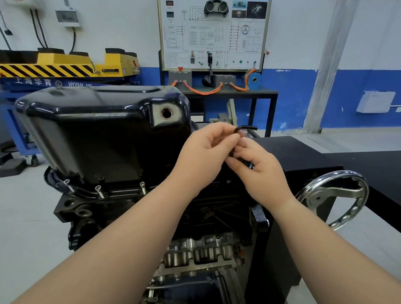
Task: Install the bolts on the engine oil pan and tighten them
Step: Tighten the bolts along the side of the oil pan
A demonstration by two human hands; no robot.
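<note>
Two hands with a hex key beside the oil pan

The black oil pan (pixel 89 125) sits upturned on the engine block (pixel 82 211). At the pan's right flank, the left hand (pixel 208 149) has its fingers clamped on the bend of the hex key (pixel 244 128). The right hand (pixel 258 172), just beside it, curls its fingers round a loose bolt (pixel 251 166). Three bolts (pixel 99 191) stand proud along the pan's front flange.

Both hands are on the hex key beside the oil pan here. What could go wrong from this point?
1. The left hand and right hand only pinch the hex key with fingertips; it may slip.
2. What looks like a bolt in the right hand might drop into the engine below.
3. Three flange bolts stand proud of the oil pan; tightening one fully first may seat it unevenly.
</note>
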